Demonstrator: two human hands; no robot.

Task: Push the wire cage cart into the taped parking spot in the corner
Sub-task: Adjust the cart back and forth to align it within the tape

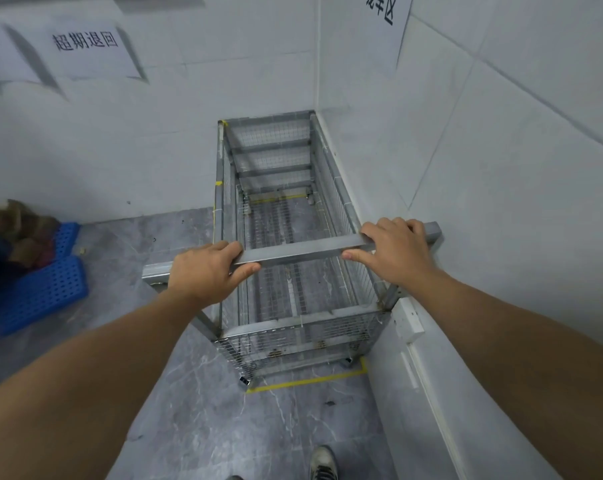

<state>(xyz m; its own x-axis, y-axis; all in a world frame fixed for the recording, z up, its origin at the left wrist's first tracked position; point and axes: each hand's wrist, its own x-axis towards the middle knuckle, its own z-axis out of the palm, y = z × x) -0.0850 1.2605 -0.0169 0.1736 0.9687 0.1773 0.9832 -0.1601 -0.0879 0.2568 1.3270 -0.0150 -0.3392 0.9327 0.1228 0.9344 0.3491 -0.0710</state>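
Observation:
The wire cage cart (286, 188) is an empty grey metal mesh cage on small wheels. It stands in the room's corner, its far end at the back wall and its right side along the right wall. Yellow floor tape (307, 379) runs just in front of its near wheels, and more tape shows through the mesh at the far end. My left hand (206, 271) grips the left part of the flat metal handle bar (303, 249). My right hand (393, 247) grips the bar's right part, thumb under it.
Blue perforated plastic crates (40, 289) with brown cardboard lie on the floor at the left. A white box (409, 320) is mounted low on the right wall beside the cart's near corner. Paper signs hang on both walls. My shoe (322, 462) shows below.

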